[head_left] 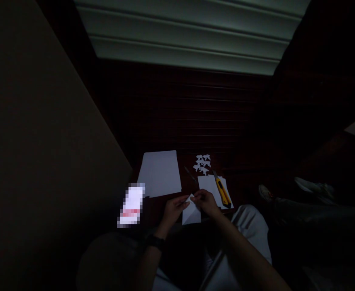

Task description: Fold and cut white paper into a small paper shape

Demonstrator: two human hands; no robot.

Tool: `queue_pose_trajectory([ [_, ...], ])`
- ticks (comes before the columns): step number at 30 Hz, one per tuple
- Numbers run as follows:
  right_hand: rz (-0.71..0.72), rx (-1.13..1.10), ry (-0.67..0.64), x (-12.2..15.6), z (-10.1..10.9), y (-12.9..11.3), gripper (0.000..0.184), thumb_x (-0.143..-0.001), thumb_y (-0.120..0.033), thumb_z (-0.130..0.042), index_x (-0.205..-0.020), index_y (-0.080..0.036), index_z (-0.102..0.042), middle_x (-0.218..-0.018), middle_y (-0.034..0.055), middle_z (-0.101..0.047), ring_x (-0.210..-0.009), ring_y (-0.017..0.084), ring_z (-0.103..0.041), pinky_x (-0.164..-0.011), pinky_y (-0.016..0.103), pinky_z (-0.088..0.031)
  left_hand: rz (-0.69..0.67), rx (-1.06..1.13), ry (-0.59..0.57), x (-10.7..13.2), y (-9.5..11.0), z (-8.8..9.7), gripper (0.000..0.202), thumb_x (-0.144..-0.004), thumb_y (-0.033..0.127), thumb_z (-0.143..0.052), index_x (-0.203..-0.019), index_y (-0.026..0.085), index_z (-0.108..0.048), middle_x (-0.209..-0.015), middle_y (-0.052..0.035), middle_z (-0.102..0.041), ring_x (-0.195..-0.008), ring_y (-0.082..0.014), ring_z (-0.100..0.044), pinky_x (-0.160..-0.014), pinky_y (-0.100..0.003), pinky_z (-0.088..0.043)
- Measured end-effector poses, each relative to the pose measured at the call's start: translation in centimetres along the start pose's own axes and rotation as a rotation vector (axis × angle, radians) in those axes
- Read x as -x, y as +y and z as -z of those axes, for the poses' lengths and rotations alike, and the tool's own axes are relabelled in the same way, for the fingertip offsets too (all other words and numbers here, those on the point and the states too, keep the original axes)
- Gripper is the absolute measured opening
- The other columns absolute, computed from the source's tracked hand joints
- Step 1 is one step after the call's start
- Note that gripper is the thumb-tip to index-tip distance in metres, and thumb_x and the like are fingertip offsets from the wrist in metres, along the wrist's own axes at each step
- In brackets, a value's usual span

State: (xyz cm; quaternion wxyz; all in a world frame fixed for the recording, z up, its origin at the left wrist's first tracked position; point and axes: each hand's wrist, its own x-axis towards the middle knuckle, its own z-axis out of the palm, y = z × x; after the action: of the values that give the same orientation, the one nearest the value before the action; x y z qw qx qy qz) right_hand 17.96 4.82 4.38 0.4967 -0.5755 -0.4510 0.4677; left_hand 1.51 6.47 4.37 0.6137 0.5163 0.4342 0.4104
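Between both hands is a piece of white paper (192,214) with a pointed, folded top end. My left hand (175,207) pinches its upper left edge, and a dark band circles that wrist. On the upper right side, my right hand (206,202) grips the same paper near its tip. Close beyond my right hand, a yellow utility knife (222,190) lies on some white sheets (206,182). Several small folded paper figures (202,162) sit in a cluster behind them. The dim light hides the finer creases.
A stack of white paper (160,173) lies on the dark table's left side. A thin metallic tool (190,173) rests beside it. At the left edge is a bright, pixelated screen-like object (131,205). Another person's legs and shoes (265,193) show at right.
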Motion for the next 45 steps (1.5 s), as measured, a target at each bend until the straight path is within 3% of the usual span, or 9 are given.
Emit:
queue_pose_trajectory([
  [7, 0.069, 0.098, -0.026, 0.3, -0.1, 0.3, 0.031, -0.067, -0.04, -0.062, -0.085, -0.016, -0.064, -0.062, -0.0005, -0.057, -0.052, 0.011, -0.047, -0.049, 0.022, -0.037, -0.068, -0.012, -0.087, 0.3, 0.8, 0.0, 0.039, -0.066, 0.033, -0.067, -0.1, 0.014, -0.065, -0.104, -0.0109, -0.065, -0.095, -0.0251, -0.06, -0.085, -0.037, -0.046],
  [14, 0.06, 0.124, -0.048, 1.0, -0.2, 0.1, 0.034, -0.068, -0.042, -0.061, -0.092, -0.018, -0.066, -0.072, 0.0028, -0.064, -0.065, 0.016, -0.055, -0.058, 0.026, -0.043, -0.043, -0.059, 0.009, -0.3, -0.1, 0.0, 0.034, -0.065, 0.033, -0.067, -0.091, 0.012, -0.068, -0.095, -0.012, -0.068, -0.087, -0.0248, -0.064, -0.08, -0.036, -0.049],
  [17, 0.036, 0.078, -0.108, 1.1, -0.1, 0.3, 0.039, -0.067, -0.04, -0.063, -0.099, -0.018, -0.064, -0.074, 0.0028, -0.065, -0.064, 0.016, -0.055, -0.057, 0.026, -0.043, -0.07, -0.084, 0.006, -0.3, -0.2, 0.1, 0.032, -0.066, 0.032, -0.066, -0.092, 0.014, -0.068, -0.096, -0.0105, -0.068, -0.089, -0.0246, -0.063, -0.082, -0.035, -0.048],
  [24, 0.072, 0.103, -0.064, 0.9, -0.1, 1.4, 0.033, -0.072, -0.039, -0.058, -0.096, -0.018, -0.066, -0.074, 0.003, -0.066, -0.067, 0.017, -0.057, -0.061, 0.027, -0.044, -0.081, -0.121, -0.039, -0.1, -0.1, 0.1, 0.032, -0.07, 0.031, -0.063, -0.096, 0.015, -0.067, -0.1, -0.0092, -0.066, -0.093, -0.0252, -0.061, -0.084, -0.037, -0.046],
  [32, 0.077, 0.162, -0.101, 1.2, -0.1, 0.3, 0.035, -0.068, -0.037, -0.063, -0.098, -0.017, -0.065, -0.076, 0.0036, -0.066, -0.067, 0.017, -0.057, -0.061, 0.027, -0.044, -0.143, -0.158, 0.004, -0.3, -0.6, 0.2, 0.028, -0.072, 0.031, -0.061, -0.095, 0.016, -0.068, -0.1, -0.0084, -0.067, -0.094, -0.0233, -0.061, -0.087, -0.035, -0.045],
  [45, 0.054, 0.166, -0.125, 1.0, -0.1, 1.0, 0.03, -0.061, -0.034, -0.07, -0.081, -0.014, -0.062, -0.062, -0.0007, -0.058, -0.051, 0.009, -0.048, -0.044, 0.018, -0.035, -0.031, -0.099, 0.005, -0.3, -1.0, -0.5, 0.032, -0.063, 0.032, -0.069, -0.087, 0.012, -0.069, -0.08, -0.0093, -0.071, -0.069, -0.0202, -0.065, -0.062, -0.026, -0.049],
])
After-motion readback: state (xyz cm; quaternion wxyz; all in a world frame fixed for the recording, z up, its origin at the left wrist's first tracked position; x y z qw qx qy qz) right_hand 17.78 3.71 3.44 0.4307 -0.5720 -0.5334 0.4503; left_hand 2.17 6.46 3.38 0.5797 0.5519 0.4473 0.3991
